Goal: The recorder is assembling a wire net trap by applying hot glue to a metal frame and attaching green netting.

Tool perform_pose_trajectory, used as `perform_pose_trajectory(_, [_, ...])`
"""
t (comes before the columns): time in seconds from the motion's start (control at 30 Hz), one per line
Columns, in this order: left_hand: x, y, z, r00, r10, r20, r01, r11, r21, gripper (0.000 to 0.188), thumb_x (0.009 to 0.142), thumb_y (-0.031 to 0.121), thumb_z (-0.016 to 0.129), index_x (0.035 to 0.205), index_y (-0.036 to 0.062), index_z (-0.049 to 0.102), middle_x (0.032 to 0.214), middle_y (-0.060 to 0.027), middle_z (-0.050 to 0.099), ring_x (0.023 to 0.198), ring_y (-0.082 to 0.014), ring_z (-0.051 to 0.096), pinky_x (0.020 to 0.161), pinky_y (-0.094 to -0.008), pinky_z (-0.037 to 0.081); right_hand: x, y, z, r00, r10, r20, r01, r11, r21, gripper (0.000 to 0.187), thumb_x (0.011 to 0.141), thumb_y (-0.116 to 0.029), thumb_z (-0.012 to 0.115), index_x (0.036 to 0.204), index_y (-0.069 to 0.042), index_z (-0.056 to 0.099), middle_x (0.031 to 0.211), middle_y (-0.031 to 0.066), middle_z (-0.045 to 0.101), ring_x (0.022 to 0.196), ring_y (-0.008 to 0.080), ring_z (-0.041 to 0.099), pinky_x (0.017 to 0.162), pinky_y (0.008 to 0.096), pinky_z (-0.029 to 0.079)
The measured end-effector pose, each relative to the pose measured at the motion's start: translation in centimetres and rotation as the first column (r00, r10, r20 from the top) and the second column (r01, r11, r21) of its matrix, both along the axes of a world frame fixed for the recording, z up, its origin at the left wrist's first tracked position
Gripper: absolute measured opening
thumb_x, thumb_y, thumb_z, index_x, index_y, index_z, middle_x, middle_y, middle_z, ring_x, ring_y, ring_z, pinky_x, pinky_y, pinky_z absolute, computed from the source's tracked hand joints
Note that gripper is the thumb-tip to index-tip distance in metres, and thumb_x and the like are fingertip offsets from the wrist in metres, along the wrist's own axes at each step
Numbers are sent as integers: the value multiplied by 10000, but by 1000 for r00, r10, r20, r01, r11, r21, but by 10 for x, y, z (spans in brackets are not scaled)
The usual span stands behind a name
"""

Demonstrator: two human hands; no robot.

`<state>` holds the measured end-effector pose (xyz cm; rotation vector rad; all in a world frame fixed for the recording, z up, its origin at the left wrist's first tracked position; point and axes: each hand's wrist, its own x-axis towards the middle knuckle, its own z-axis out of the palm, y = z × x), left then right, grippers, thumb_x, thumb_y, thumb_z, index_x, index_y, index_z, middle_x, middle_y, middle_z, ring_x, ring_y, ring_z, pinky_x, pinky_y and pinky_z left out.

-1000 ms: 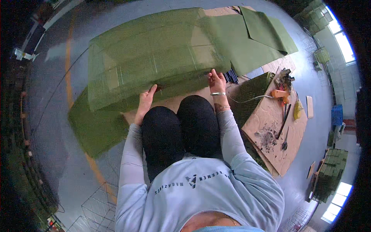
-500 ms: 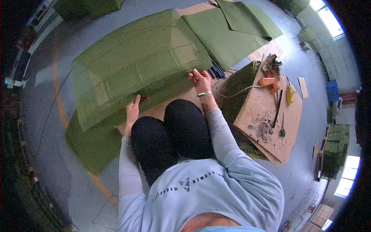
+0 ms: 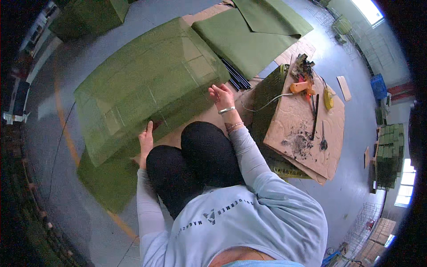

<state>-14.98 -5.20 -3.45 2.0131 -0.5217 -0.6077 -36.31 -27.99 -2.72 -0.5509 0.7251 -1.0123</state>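
A large see-through green mesh cover (image 3: pixel 147 80) spreads in front of my knees, with thin pale lines showing through it. My left hand (image 3: pixel 146 140) is at its near edge, thumb on top and the other fingers folded underneath, gripping the mesh. At the near right corner, my right hand (image 3: pixel 222 97) has its fingers curled together against the mesh edge in a pinch. A small dark red patch shows beside my left thumb; I cannot make out what it is. Part of a darker green sheet (image 3: pixel 109 187) hangs below the cover at the left.
Right of me, cardboard (image 3: pixel 289 118) tops a green crate (image 3: pixel 267 91). On it lie an orange glue gun (image 3: pixel 300 87), scissors (image 3: pixel 324 143), a yellow object (image 3: pixel 328 99) and black smears. Black strips (image 3: pixel 238 78) lie by folded green sheets (image 3: pixel 253 44). A cord crosses to the glue gun.
The view has shifted slightly, so the surroundings sit a little differently. Both hands stay at the mesh's near edge, and more of its near side shows between them.
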Motion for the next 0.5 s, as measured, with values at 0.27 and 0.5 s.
perform_pose_trajectory(0.27, [0,-2,-4,997,23,67,-20,999,-45,571,757,481,549,454,89,266,464,34,212,466,-98,233,426,-300,204,0,-7,21,999,-44,25,40,991,127,141,778,-92,568,696,-29,473,687,66,530,647,229,613,455,236,475])
perform_pose_trajectory(0.5, [-11,-6,15,999,41,18,-41,999,8,560,749,483,560,471,109,249,468,34,234,463,-87,224,446,-280,209,9,-1,9,927,-340,-158,267,895,-358,268,791,-182,570,587,-56,449,561,-19,463,436,112,521,371,218,407])
